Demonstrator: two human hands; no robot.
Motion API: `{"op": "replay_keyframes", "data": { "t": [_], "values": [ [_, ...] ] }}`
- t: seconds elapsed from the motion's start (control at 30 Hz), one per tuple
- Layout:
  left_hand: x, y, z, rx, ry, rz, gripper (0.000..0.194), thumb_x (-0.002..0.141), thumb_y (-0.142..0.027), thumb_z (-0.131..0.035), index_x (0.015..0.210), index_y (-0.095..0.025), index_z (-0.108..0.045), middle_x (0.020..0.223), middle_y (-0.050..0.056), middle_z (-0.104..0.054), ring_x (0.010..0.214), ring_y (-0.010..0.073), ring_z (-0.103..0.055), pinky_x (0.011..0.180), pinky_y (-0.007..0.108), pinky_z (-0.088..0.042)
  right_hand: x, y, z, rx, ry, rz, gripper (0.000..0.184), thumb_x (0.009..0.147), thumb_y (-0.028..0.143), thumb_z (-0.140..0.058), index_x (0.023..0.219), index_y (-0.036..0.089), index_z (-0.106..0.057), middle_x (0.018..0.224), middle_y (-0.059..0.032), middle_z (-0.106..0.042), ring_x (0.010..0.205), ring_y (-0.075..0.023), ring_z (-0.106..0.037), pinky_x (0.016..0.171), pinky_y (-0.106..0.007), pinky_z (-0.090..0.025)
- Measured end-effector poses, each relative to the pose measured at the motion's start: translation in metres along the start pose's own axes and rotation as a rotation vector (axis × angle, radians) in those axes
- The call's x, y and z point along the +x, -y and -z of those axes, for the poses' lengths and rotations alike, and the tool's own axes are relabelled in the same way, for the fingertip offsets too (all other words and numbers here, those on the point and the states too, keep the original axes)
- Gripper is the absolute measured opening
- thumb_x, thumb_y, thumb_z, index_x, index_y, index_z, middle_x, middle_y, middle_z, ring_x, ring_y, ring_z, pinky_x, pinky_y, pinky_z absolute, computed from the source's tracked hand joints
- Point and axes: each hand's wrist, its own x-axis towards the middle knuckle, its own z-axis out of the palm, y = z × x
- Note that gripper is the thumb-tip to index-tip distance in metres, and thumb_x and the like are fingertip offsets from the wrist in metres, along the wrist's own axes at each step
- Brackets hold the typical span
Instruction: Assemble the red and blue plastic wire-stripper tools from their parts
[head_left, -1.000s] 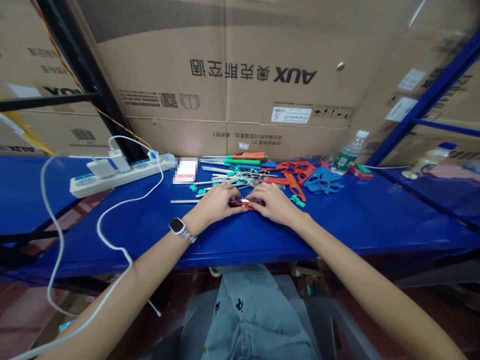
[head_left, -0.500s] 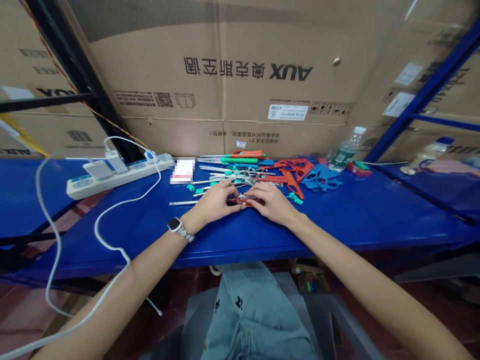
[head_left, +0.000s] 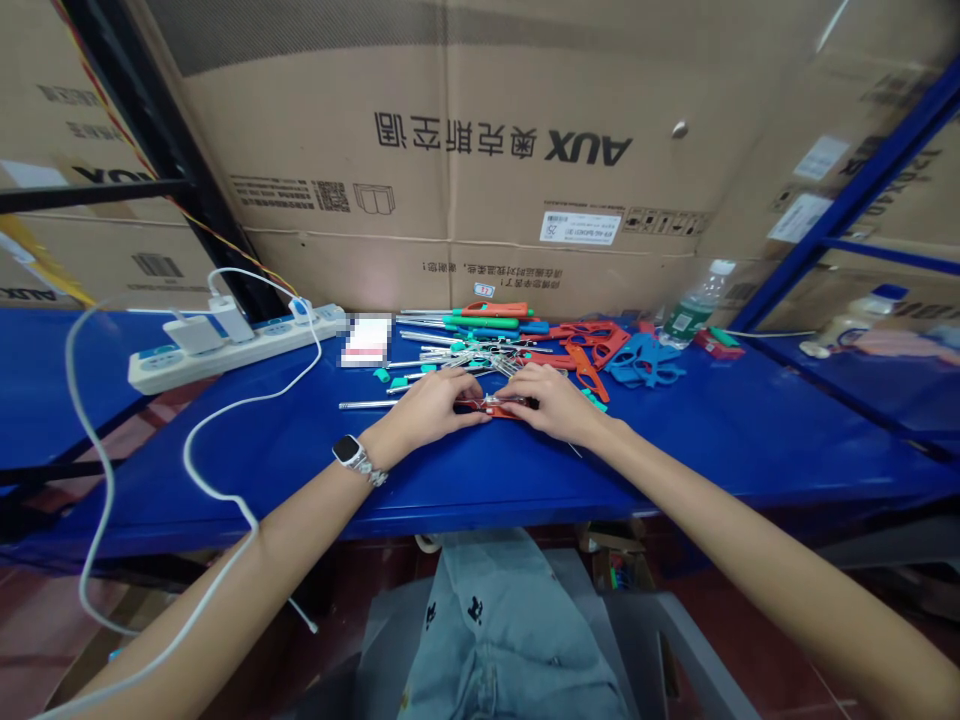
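My left hand [head_left: 441, 400] is closed on the left part of an orange long-nozzle lighter [head_left: 504, 410] low over the blue table. Its silver tube [head_left: 366, 405] points left past my fingers. With thumb and fingertips, my right hand [head_left: 559, 402] grips the right part of the same lighter. Small metal and pale parts show in the gap between the hands; my fingers hide much of the handle. A thin rod or wire [head_left: 575, 450] sticks out beneath my right hand. Just behind lie silver tubes [head_left: 480, 355], green caps [head_left: 399, 383] and orange handle shells [head_left: 589, 365].
Blue handle pieces [head_left: 643, 360] lie to the right, near a clear bottle [head_left: 686, 310] and a small red box [head_left: 718, 342]. At left is a white power strip [head_left: 225, 350] with a loose cable [head_left: 225, 400]. A large cardboard box [head_left: 480, 200] stands behind the table.
My right hand has turned slightly and its grip has shifted, showing more of the orange handle. The thin rod now shows below it. My left hand stays nearly in place.
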Motion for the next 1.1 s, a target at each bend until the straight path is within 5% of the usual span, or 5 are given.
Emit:
{"op": "replay_keyframes", "data": {
  "t": [0.23, 0.57, 0.77, 0.97, 1.1],
  "values": [
    [0.000, -0.001, 0.001, 0.023, 0.022, -0.015, 0.022, 0.092, -0.038, -0.073, 0.102, -0.019, -0.071, 0.103, 0.007, -0.071, 0.098, 0.0234, -0.066, 0.086, 0.037, -0.051, -0.009, 0.004, 0.000, -0.093, 0.003, 0.014, 0.020, 0.100, 0.022, -0.062, 0.110, 0.021, -0.079, 0.102, -0.0084, -0.077, 0.096, -0.0227, -0.059, 0.090, -0.040, -0.045],
    [0.000, 0.004, -0.003, 0.047, 0.020, -0.028, 0.025, 0.095, -0.043, -0.068, 0.099, -0.019, -0.073, 0.101, 0.009, -0.066, 0.093, 0.0234, -0.063, 0.081, 0.038, -0.050, -0.008, 0.031, 0.011, -0.311, 0.176, -0.056, 0.029, 0.102, 0.017, -0.052, 0.117, 0.019, -0.076, 0.122, -0.0089, -0.075, 0.112, -0.0280, -0.057, 0.093, -0.043, -0.039],
    [-0.002, 0.001, -0.001, 0.166, 0.037, -0.072, 0.027, 0.100, -0.043, -0.061, 0.099, -0.021, -0.077, 0.095, 0.007, -0.066, 0.090, 0.0240, -0.063, 0.081, 0.039, -0.045, -0.012, 0.056, 0.002, -0.405, 0.163, -0.141, 0.042, 0.105, 0.043, -0.051, 0.122, 0.011, -0.072, 0.121, -0.0164, -0.071, 0.114, -0.0319, -0.058, 0.098, -0.048, -0.039],
    [-0.006, -0.002, -0.001, 0.313, 0.048, -0.117, 0.032, 0.106, -0.039, -0.049, 0.110, -0.020, -0.075, 0.101, 0.009, -0.067, 0.097, 0.0255, -0.063, 0.085, 0.039, -0.044, -0.014, 0.051, -0.004, -0.454, 0.170, -0.151, 0.033, 0.103, 0.017, -0.048, 0.129, 0.012, -0.068, 0.121, -0.0160, -0.069, 0.112, -0.0288, -0.059, 0.095, -0.043, -0.040],
    [-0.006, -0.001, -0.001, 0.270, 0.026, -0.105, 0.033, 0.107, -0.040, -0.047, 0.117, -0.020, -0.072, 0.104, 0.009, -0.069, 0.102, 0.0263, -0.064, 0.089, 0.040, -0.044, -0.014, 0.042, -0.003, -0.422, 0.153, -0.133, 0.032, 0.105, 0.019, -0.046, 0.125, 0.015, -0.071, 0.114, -0.0146, -0.070, 0.108, -0.0272, -0.059, 0.091, -0.042, -0.040]
  ]
}}
